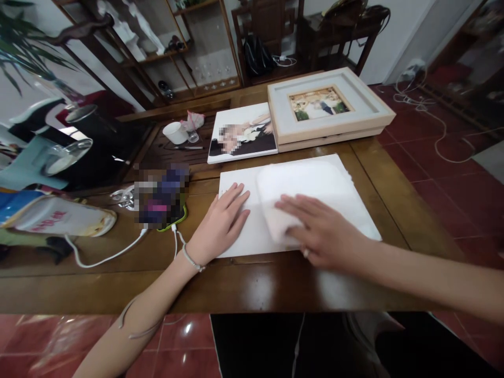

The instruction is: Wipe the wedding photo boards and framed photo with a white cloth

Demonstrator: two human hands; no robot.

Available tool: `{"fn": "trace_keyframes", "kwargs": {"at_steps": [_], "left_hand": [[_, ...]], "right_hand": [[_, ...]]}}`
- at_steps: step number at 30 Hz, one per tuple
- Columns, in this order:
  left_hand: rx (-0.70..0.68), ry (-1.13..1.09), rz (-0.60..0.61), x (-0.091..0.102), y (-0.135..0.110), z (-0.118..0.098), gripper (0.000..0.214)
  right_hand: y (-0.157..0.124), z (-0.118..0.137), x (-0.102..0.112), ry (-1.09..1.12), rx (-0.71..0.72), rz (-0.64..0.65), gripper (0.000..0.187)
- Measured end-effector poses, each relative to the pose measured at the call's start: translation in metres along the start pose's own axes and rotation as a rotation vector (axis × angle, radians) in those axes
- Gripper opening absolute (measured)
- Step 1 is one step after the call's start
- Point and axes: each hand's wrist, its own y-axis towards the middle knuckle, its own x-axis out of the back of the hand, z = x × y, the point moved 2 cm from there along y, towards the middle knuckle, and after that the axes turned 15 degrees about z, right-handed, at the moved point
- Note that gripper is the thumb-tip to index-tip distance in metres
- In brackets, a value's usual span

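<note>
A flat white panel (pixel 252 240) lies on the wooden table in front of me. My left hand (pixel 220 228) rests flat on its left side with fingers spread, holding nothing. Over the panel's middle and right lies a soft white cloth (pixel 305 178). My right hand (pixel 323 231) presses on the cloth's near part, fingers together and slightly blurred, with a fold of it gripped under them. A photo panel (pixel 252 131) and a light wooden picture frame (pixel 275 123) with a small photo in it lie just beyond the white panel.
Left of my hands are a phone with a green edge (pixel 173 220), a white charging cable (pixel 102 262) and a printed pouch (pixel 63 215). A white cup (pixel 175 133) stands on a dark tea tray (pixel 153 149) farther back. The table's near edge (pixel 252 310) is close to me.
</note>
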Motion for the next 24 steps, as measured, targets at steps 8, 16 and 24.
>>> {"fn": "trace_keyframes", "kwargs": {"at_steps": [8, 16, 24], "left_hand": [[-0.017, -0.004, 0.034, 0.001, 0.0, 0.001, 0.045], [-0.005, -0.018, 0.002, 0.001, 0.0, -0.001, 0.042], [-0.005, 0.001, 0.025, 0.001, 0.0, -0.001, 0.042]], "right_hand": [[-0.011, 0.025, 0.006, 0.01, 0.187, 0.127, 0.019], [0.032, -0.038, 0.009, -0.068, 0.002, 0.107, 0.038], [0.027, 0.004, 0.014, -0.032, 0.04, 0.129, 0.029]]}}
